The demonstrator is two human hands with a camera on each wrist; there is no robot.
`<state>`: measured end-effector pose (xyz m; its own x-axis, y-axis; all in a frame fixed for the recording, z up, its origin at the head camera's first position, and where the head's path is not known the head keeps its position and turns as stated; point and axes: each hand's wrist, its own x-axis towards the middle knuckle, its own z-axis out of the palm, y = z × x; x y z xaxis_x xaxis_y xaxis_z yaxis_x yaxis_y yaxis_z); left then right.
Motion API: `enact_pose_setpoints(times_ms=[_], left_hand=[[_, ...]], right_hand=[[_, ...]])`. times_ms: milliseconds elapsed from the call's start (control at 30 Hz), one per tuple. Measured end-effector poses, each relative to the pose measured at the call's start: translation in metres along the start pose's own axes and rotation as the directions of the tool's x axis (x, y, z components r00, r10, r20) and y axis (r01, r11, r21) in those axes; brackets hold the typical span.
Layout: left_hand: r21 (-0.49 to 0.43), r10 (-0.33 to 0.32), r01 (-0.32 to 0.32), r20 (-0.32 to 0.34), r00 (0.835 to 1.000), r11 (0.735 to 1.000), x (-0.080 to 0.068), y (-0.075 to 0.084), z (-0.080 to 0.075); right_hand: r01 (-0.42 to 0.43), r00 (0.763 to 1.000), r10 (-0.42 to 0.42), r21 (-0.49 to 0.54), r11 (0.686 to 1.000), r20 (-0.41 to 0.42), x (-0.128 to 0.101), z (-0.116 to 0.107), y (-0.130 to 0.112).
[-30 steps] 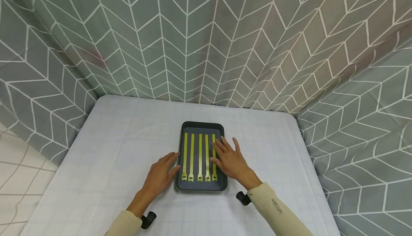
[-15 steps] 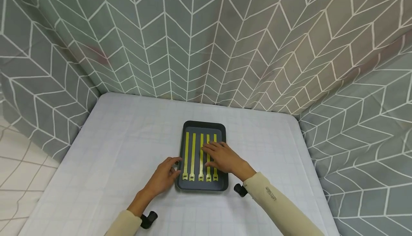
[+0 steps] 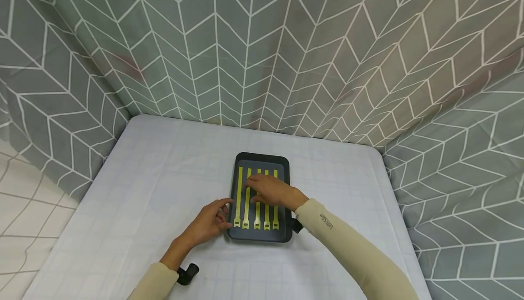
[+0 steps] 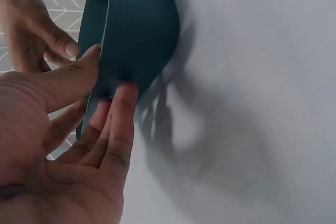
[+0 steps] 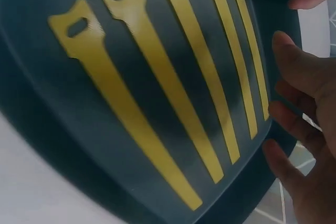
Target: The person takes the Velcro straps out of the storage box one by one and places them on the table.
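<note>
1. Head view: we log a dark tray [image 3: 259, 235] just below the centre of the frame, long sides running up and down, flat on a white-clothed surface [image 3: 180, 163].
2. Five yellow straps [image 3: 239, 195] lie side by side in the tray, slotted ends toward the bottom of the frame.
3. The person's left grip [image 3: 209, 222], lower centre, pinches the tray's left side; from the left wrist view we note the thumb at the rim and fingertips against the outer wall.
4. The right grip [image 3: 270, 190] is over the tray's middle, fingers loosely bent, holding nothing. It covers parts of four straps; the leftmost shows whole. We cannot tell whether the fingertips touch any.
5. Right wrist view: we see right-grip fingers along the right edge, left-grip fingers in the upper right corner.
6. Beige sleeves [image 3: 356, 247] on both arms; lettering on the right one.
7. Grey curtain [image 3: 254, 50] with white zigzag lines across the upper frame; pale tiles [image 3: 24, 227] lower left.
</note>
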<state>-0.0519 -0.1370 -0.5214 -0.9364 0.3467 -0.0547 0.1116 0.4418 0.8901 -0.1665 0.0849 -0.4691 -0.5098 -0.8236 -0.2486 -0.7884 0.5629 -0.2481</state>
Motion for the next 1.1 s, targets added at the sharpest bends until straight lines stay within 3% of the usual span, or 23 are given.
enact_pose_setpoints(times_ms=[267, 533, 1100], left_hand=[[-0.043, -0.018, 0.019, 0.029, 0.999, 0.999, 0.003, -0.007, -0.001], [-0.118, -0.04, 0.045, 0.043, 0.998, 0.992, 0.002, -0.011, -0.002], [-0.157, -0.062, 0.076, 0.091, 0.994, 0.985, -0.001, -0.015, -0.002]], right_hand=[[0.062, 0.998, -0.062, 0.066, 0.996, 0.012, 0.029, 0.008, 0.002], [0.081, 0.997, -0.081, 0.031, 0.996, 0.005, 0.044, 0.018, 0.006], [0.138, 0.99, -0.139, -0.098, 0.986, -0.002, 0.047, 0.033, 0.001]])
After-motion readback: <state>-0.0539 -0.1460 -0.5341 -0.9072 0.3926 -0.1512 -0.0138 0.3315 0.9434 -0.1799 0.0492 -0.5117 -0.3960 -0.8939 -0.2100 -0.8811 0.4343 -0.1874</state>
